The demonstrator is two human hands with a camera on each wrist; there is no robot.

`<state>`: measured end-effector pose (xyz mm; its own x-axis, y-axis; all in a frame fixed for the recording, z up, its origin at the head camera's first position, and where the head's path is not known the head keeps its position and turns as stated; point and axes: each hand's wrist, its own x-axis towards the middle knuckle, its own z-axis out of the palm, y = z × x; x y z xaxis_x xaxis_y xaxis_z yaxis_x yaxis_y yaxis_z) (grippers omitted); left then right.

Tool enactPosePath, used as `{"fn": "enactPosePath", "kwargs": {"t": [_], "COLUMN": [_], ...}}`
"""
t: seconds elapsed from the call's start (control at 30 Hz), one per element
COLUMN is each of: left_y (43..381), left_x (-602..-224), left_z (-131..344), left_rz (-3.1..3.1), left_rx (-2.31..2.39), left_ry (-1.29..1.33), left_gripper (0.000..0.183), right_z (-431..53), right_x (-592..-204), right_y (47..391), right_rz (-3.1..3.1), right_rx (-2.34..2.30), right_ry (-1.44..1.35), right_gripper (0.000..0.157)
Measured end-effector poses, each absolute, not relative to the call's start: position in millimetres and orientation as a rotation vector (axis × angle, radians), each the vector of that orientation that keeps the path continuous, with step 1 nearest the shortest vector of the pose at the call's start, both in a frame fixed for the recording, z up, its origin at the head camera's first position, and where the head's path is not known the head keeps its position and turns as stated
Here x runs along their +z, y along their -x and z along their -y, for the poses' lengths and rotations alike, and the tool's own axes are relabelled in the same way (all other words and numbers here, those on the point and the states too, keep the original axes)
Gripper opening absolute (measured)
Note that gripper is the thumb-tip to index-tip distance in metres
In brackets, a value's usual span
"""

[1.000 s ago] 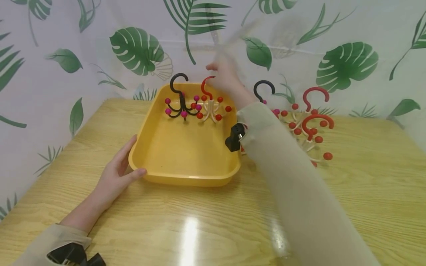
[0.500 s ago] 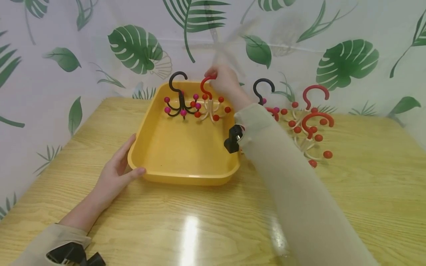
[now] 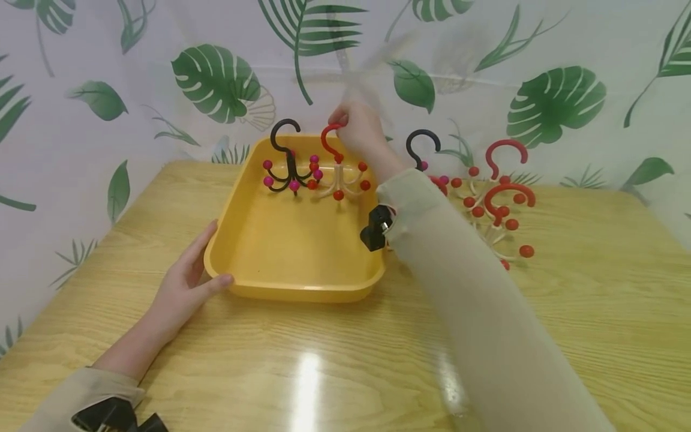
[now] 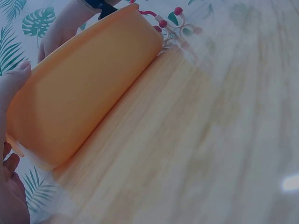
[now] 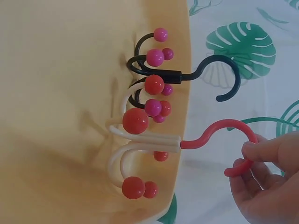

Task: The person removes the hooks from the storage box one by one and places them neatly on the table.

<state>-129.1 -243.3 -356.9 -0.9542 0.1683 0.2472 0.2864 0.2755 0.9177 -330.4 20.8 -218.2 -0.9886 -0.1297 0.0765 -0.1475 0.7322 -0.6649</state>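
Two are sitting inside the far edge of the yellow tray point(image 3: 299, 249): black hook rack point(image 3: 291, 168), red-hooked rack point(image 5: 163, 144) (right hand point(image 3: 364, 129) is pinching it). Left hand point(image 3: 180, 288) is gripping the near-left corner; other racks point(image 3: 497, 217), apparently left, are standing rightward.

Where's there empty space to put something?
The yellow rectangular tray has bare floor at its front. The pale wooden table looks bare just in front, between the beige sleeves. The tray's back is crowded by a black pink-balled hook and a red-and-cream, red-balled hook; more ball-tipped hooks bunch up right of the tray.
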Motion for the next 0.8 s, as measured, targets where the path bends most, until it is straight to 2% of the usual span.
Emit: {"fn": "enactPosePath", "kwargs": {"t": [0.37,0.8], "left_y": [129,128], "left_x": [-358,-356], "left_z": [243,242], "left_rz": [2.426,2.422], "left_rx": [-1.787,-1.796], "left_ry": [0.438,0.436], "left_gripper": [0.081,0.082], "right_z": [-24,-43], "right_x": [-195,-167], "right_y": [316,268], "right_rz": [2.861,2.819], "right_rx": [1.099,1.006], "right_ry": [-0.288,-0.523], "right_gripper": [0.023,0.024]}}
